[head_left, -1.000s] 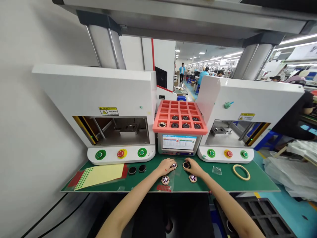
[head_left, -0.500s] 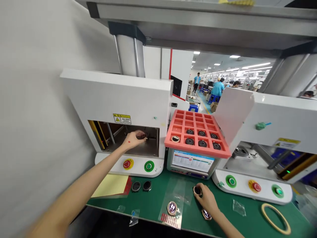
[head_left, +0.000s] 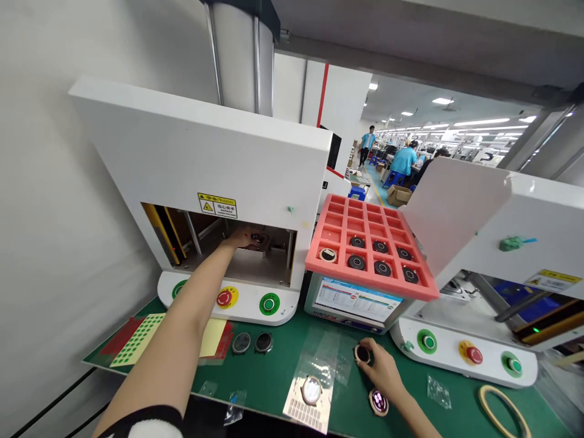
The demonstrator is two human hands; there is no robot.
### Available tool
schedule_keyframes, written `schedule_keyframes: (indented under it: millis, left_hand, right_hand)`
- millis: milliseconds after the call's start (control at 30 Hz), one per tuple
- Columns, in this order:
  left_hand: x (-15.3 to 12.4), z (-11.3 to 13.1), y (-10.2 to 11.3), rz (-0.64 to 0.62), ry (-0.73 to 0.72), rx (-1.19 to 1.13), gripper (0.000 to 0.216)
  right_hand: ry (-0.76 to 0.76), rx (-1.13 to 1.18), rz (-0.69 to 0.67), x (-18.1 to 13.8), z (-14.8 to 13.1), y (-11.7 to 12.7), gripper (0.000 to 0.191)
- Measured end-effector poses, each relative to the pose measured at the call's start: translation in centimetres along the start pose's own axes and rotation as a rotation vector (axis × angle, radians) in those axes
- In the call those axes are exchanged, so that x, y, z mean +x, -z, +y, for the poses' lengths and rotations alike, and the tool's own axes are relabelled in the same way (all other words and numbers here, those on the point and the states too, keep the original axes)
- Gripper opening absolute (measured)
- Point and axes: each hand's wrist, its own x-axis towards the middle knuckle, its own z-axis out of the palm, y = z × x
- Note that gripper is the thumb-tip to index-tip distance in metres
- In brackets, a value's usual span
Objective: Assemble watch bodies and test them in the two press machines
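My left hand [head_left: 241, 236] reaches into the opening of the left press [head_left: 210, 161]. Its fingers are closed on a dark round watch part [head_left: 256, 237] at the fixture in there; shadow and fingers hide some of it. On the green table, my right hand [head_left: 382, 370] grips a watch case with a gold rim [head_left: 362, 354] between thumb and fingers. Just below that hand lies a watch with a lit screen [head_left: 378, 401]. Left of it, a watch with a bright white face [head_left: 312, 390] rests on a sheet of small labels [head_left: 314, 417].
A pink foam tray [head_left: 314, 263] with several black round parts sits on a monitor [head_left: 358, 298] between two presses. Two dark watch faces [head_left: 252, 342] lie before the left press's buttons. Tape roll [head_left: 502, 413], plastic bag [head_left: 438, 392] and sticker sheets [head_left: 139, 339] lie on the table.
My left hand has gone deeper into the press, bringing the dark watch part to the fixture. My right hand stays on the watch case. The view has shifted, and the watch on the label sheet looks white now.
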Motion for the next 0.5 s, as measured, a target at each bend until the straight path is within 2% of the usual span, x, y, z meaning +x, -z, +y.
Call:
schedule_keyframes:
  millis: [167, 267, 333, 433, 500]
  left_hand:
    - [0.2, 0.6, 0.6, -0.049, 0.031, 0.041, 0.032]
    - [0.1, 1.0, 0.7, -0.056, 0.038, 0.059, 0.033]
    - [0.0, 1.2, 0.7, -0.056, 0.040, 0.069, 0.034]
    - [0.0, 1.3, 0.7, -0.050, 0.043, 0.088, 0.036]
    - [-0.1, 1.5, 0.7, -0.038, 0.025, 0.095, 0.037]
  right_hand:
    - [0.041, 0.000, 0.026, 0.0, 0.1, 0.0, 0.026]
    - [0.101, -0.005, 0.050, 0.3, -0.5, 0.0, 0.020]
    - [0.156, 0.002, 0.072, 0.3, -1.1, 0.4, 0.022]
    - [0.231, 0.025, 0.150, -0.5, -1.2, 2.0, 0.025]
    - [0.240, 0.025, 0.254, -1.6, -0.1, 4.5, 0.025]
